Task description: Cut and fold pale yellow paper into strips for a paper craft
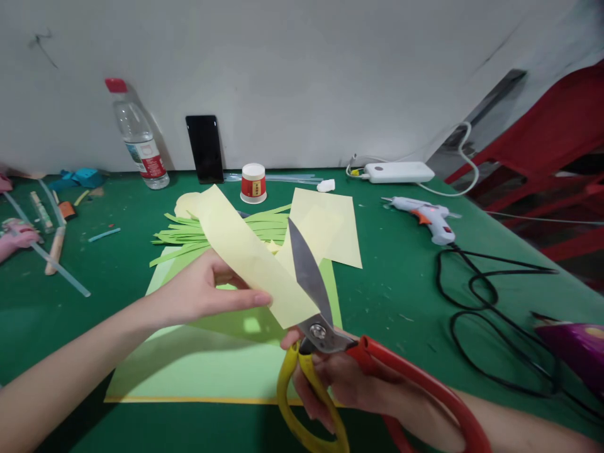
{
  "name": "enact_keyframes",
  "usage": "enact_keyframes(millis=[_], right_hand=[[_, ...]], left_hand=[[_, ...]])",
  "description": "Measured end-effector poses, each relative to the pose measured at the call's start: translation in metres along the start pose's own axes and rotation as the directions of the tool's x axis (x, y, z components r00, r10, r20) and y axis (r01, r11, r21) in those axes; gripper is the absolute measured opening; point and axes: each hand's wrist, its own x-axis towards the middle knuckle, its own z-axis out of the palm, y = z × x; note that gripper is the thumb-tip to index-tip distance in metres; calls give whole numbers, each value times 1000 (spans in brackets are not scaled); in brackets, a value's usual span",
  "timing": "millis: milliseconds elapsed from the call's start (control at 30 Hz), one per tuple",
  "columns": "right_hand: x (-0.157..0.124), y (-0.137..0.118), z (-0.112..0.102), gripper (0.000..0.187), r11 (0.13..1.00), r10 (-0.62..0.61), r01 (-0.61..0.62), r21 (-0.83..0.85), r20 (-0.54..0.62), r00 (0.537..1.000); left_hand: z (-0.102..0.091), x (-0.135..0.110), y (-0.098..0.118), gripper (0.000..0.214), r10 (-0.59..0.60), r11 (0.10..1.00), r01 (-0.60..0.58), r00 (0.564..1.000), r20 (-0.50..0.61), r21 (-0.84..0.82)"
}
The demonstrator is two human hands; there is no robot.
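While the left hand [212,292] pinches a pale yellow paper strip [255,258] between thumb and fingers, the right hand [346,380] grips scissors [318,330] with one yellow and one red handle. The strip slants above the middle of the green surface [401,302], its lower end at the blades near the pivot. Beneath it lies a light green sheet [189,368]; beyond are green fringed strips [184,236] and a yellow sheet [349,242]. Along the surface's far edge stand a bottle [146,154], a black phone [204,148] and a paper cup [253,185]. A white device [399,172] lies by the far right corner, a glue gun [427,217] near the right edge.
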Motion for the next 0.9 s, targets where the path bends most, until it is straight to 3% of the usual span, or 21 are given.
enact_keyframes(millis=[67,167,300,400,600,900], right_hand=[[-1,-11,7,33,997,-70,69,-30,-33,997],[0,-21,12,29,990,-110,105,-96,-49,993],[-1,-25,15,31,987,-103,90,-134,-90,991],[-3,-29,20,27,983,-69,39,-179,-164,984],[-5,-27,25,31,970,-102,65,-235,-153,983],[-16,-17,21,27,985,40,-72,-158,-198,979]], left_hand=[[-2,1,-1,32,18,999,-20,999,-38,-47],[-4,1,-3,22,43,990,-57,993,-109,-128],[-3,-1,-4,21,110,992,-119,967,-230,-29],[-3,-3,-2,19,151,988,-146,961,-231,41],[-7,-7,1,21,219,966,-179,949,-227,187],[-9,-3,1,20,227,956,-173,947,-227,235]])
